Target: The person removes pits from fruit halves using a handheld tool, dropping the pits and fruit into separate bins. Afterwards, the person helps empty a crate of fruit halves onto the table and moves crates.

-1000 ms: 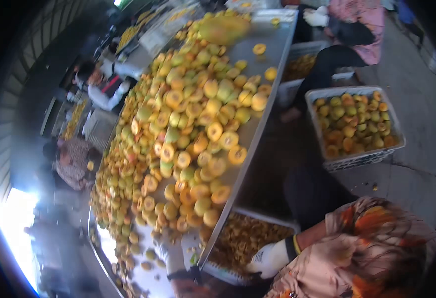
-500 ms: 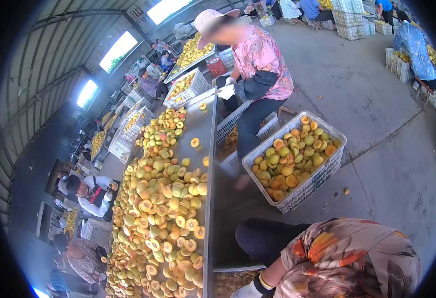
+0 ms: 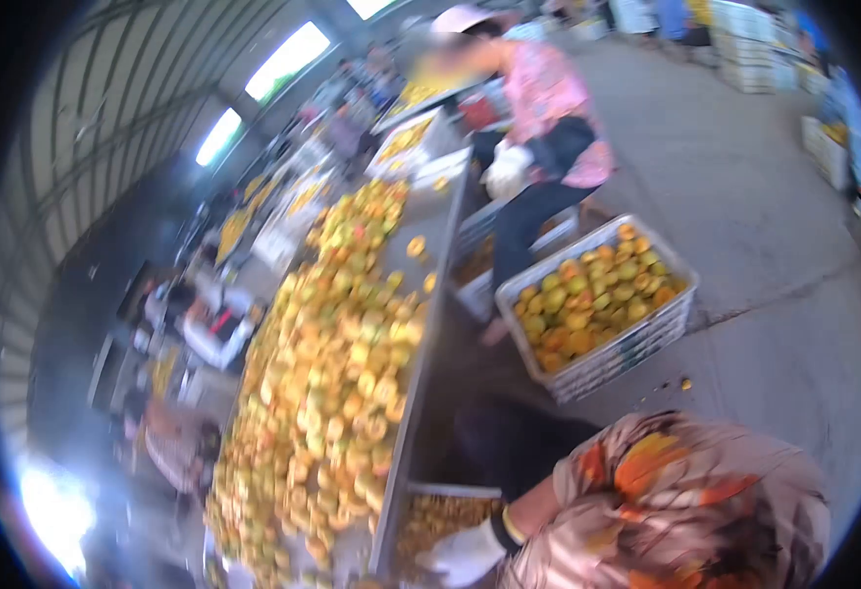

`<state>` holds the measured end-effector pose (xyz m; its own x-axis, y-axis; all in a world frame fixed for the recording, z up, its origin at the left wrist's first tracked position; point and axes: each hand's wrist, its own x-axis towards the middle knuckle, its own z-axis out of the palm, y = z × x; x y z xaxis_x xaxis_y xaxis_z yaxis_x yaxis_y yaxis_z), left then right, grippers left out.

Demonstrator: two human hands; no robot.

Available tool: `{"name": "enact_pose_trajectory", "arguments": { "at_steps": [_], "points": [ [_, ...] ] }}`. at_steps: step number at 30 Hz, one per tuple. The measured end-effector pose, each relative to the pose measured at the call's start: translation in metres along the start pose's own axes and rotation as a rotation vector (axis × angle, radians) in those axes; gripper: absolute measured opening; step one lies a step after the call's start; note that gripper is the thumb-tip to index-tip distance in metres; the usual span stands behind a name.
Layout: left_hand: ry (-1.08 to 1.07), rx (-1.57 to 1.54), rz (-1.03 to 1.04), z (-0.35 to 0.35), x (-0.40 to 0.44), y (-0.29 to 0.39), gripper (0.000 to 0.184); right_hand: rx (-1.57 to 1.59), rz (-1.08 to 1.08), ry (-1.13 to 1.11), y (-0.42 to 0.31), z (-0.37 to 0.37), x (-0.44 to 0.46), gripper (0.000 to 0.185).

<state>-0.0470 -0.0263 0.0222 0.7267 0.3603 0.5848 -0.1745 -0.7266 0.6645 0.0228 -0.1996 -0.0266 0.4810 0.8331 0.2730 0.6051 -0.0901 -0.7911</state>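
Note:
My right hand (image 3: 465,557), in a white glove with a dark band at the wrist, reaches in from the lower right. It is low over a crate (image 3: 455,489) of small brownish-yellow pieces beside the table; motion blur hides its fingers and anything in them. Left of it, a metal-edged table (image 3: 413,432) carries a big heap of halved yellow-orange fruit (image 3: 322,373) that look like apricots. Several halves lie loose near the table's far end. My left hand is out of view.
A white plastic crate (image 3: 612,365) full of the same fruit stands on the floor at right. Beyond it sits a co-worker (image 3: 558,108) in a pink flowered top and white gloves, at the table's far side. Other people and stacked crates (image 3: 744,49) are farther back.
The view has swung, shifting the scene rightward, and is now blurred. More of my right glove shows over the low crate. The co-worker's gloved hands are now together near the lap.

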Motion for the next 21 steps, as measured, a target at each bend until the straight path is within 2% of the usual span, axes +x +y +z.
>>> {"name": "enact_pose_trajectory", "arguments": {
  "at_steps": [1, 3, 4, 5, 6, 7, 9, 11, 13, 15, 17, 19, 21],
  "points": [
    [0.041, 0.153, 0.042, 0.0, 0.0, -0.01, 0.053, -0.087, -0.113, 0.006, -0.003, -0.001, 0.002, 0.033],
    [0.088, 0.308, 0.083, -0.001, -0.008, -0.036, 0.038, -0.746, -0.527, 0.153, 0.011, 0.012, 0.003, 0.037],
    [0.098, 0.363, 0.08, -0.003, -0.009, -0.035, 0.035, -0.922, -0.647, 0.246, 0.016, 0.015, 0.002, 0.039],
    [0.084, 0.321, 0.102, -0.005, -0.008, -0.022, 0.025, -0.662, -0.538, 0.218, 0.006, 0.012, 0.001, 0.033],
    [0.069, 0.28, 0.124, -0.006, -0.006, -0.009, 0.023, -0.484, -0.454, 0.166, 0.003, 0.013, 0.003, 0.028],
    [0.05, 0.091, -0.019, -0.006, -0.008, -0.01, 0.025, -0.305, -0.368, 0.131, -0.001, 0.013, 0.005, 0.023],
    [0.098, -0.299, -0.307, -0.005, -0.009, -0.01, 0.046, -0.289, -0.387, 0.076, -0.009, 0.007, 0.008, 0.017],
    [0.106, -0.258, -0.273, -0.005, -0.008, 0.008, 0.058, -0.293, -0.417, 0.09, -0.02, 0.001, 0.011, 0.016],
    [0.183, -0.719, -0.544, -0.005, -0.007, 0.018, 0.064, -0.212, -0.34, 0.118, -0.031, 0.0, 0.014, 0.017],
    [0.185, -0.778, -0.509, -0.002, -0.01, 0.015, 0.062, -0.022, -0.144, 0.086, -0.036, 0.001, 0.015, 0.019],
    [0.19, -0.772, -0.464, 0.0, -0.012, 0.011, 0.061, -0.094, -0.376, 0.037, -0.022, 0.009, 0.024, 0.022],
    [0.198, -0.7, -0.413, 0.001, -0.014, 0.005, 0.061, -0.071, -0.436, 0.062, -0.014, 0.016, 0.025, 0.026],
    [0.215, -0.654, -0.382, 0.003, -0.014, 0.012, 0.06, 0.039, -0.323, 0.162, -0.031, 0.009, 0.026, 0.029]
  ]
}}
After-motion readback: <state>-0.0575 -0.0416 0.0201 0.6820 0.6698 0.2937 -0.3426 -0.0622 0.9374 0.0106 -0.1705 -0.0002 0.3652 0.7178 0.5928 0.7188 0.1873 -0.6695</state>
